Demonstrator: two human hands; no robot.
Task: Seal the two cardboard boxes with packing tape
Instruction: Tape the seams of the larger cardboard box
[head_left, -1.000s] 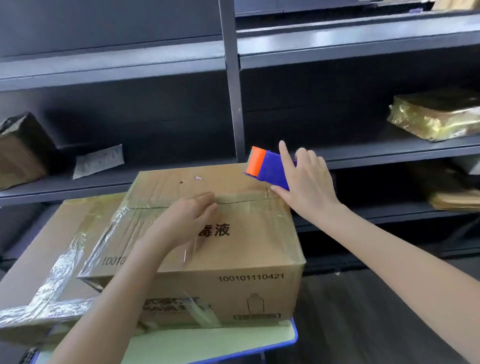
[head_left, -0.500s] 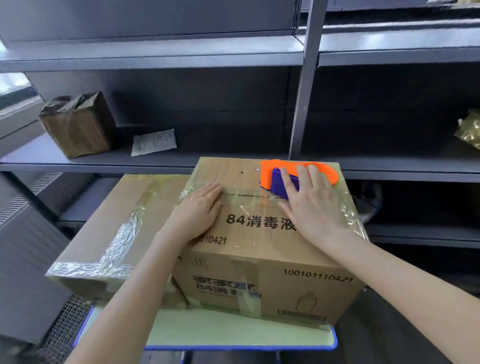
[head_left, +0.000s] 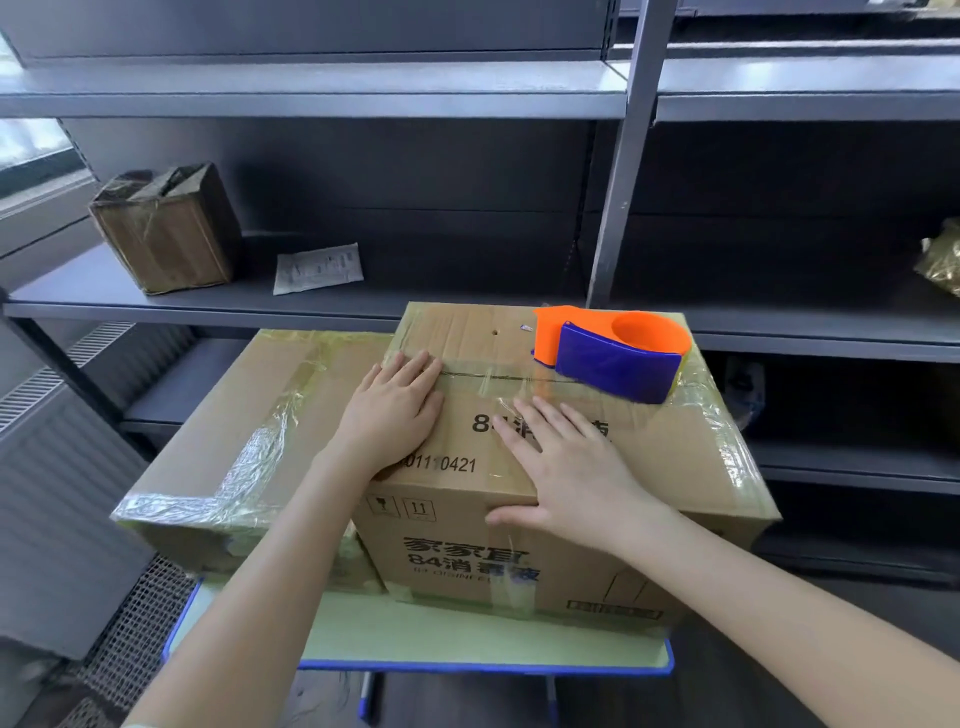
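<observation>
A printed cardboard box (head_left: 691, 467) stands on a small green table (head_left: 467, 642), with clear tape along its top seam. An orange and blue tape dispenser (head_left: 618, 353) lies on the box's far right top, with no hand on it. My left hand (head_left: 395, 415) rests flat on the box top beside the seam, fingers spread. My right hand (head_left: 566, 473) lies flat near the front edge, covering part of the print. A second, flatter cardboard box (head_left: 249, 431) with crinkled tape across it sits to the left, touching the first.
Dark metal shelves (head_left: 322, 306) run behind the table, with an upright post (head_left: 618, 171). On the shelf stand a small taped box (head_left: 166, 228) and a paper packet (head_left: 318, 267). A gold-wrapped parcel (head_left: 943, 257) shows at the right edge. A radiator (head_left: 62, 493) stands at left.
My right hand has set the tape dispenser down on the box top, let go of it and moved back toward the front edge. The view has shifted right and closer.
</observation>
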